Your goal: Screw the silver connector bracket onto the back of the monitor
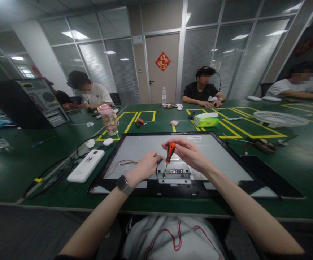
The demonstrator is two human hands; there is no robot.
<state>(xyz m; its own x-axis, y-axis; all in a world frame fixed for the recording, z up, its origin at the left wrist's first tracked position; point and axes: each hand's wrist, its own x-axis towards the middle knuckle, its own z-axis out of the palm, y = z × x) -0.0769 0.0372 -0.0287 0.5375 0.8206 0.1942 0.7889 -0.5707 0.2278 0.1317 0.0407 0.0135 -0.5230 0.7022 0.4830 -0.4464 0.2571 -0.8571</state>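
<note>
A flat display panel with a black frame lies on the table before me. At its near middle sits a metal bracket with ports. My right hand pinches the orange and black handle of a screwdriver, whose shaft slants down to the bracket's left part. My left hand rests by the bracket's upper left corner, fingers bent together around or against a small dark part; what they hold is mostly hidden. Thin wires run over the panel left of that hand.
Left of the panel lie a white power bank, black cables and a pink-lidded bottle. Behind it stands a green tissue pack. A black slab lies at right. A computer case stands far left. Several people sit around the table.
</note>
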